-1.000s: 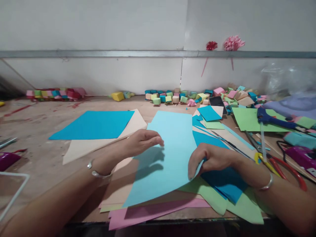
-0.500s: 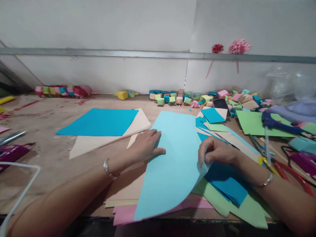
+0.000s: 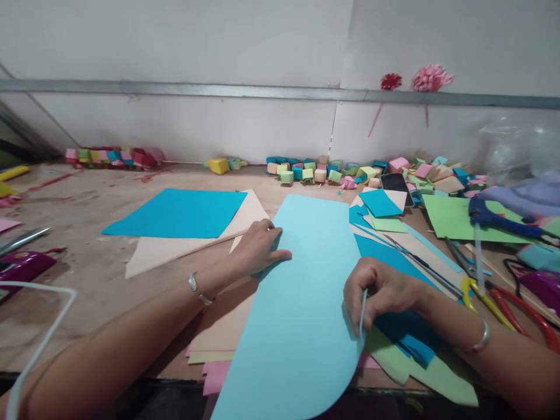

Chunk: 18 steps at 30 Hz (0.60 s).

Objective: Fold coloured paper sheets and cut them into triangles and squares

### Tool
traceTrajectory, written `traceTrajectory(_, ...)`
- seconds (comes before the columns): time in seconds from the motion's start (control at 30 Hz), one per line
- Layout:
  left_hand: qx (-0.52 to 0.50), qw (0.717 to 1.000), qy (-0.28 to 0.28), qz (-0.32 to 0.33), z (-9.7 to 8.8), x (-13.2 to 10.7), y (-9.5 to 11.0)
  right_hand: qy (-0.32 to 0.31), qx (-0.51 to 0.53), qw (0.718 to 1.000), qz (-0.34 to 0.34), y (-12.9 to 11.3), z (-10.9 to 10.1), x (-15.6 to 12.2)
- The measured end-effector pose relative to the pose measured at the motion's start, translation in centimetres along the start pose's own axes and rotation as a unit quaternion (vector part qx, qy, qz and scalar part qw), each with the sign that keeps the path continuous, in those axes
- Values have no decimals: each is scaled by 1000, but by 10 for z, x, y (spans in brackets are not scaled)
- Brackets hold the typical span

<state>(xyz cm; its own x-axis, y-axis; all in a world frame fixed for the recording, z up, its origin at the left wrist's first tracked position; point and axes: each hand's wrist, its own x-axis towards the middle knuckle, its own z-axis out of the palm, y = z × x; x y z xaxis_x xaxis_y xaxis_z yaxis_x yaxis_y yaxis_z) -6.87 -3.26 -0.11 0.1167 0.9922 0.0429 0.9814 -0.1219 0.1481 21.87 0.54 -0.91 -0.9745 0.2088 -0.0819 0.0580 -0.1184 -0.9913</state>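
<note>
A large light blue sheet of paper point(image 3: 301, 303) lies before me, its near end sticking out past the table's front edge. Its right edge is pinched and curled up between the thumb and fingers of my right hand point(image 3: 378, 291). On the sheet's left edge rests my left hand point(image 3: 258, 248), thumb stretched apart and the other fingers slightly bent, pressing from above. Beneath the sheet are peach paper point(image 3: 223, 326) and pink paper point(image 3: 216, 376). Darker blue paper pieces point(image 3: 406, 335) and green paper point(image 3: 437, 373) lie under and beside my right forearm.
A blue sheet point(image 3: 179, 213) overlaps a peach sheet point(image 3: 161, 254) at left. Yellow-handled scissors point(image 3: 470, 291), red-handled pliers point(image 3: 525, 306) and a dark blue glue gun point(image 3: 494, 219) lie right. Small paper boxes point(image 3: 301, 170) line the wall; a phone point(image 3: 396, 185) lies near them.
The light blue sheet's near end has come down toward me, past the table edge. My right hand has moved lower along its right edge, uncovering more of the yellow-handled scissors.
</note>
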Motion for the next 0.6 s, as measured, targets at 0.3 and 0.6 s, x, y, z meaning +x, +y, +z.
traceTrajectory(0.3, -36, 999, 4, -24, 1, 7, -9, -40, -87, 995, 19, 7, 2, 0)
traceTrajectory(0.6, -50, 999, 13, 7, 2, 6, -7, -17, -27, 997, 65, 2, 4, -2)
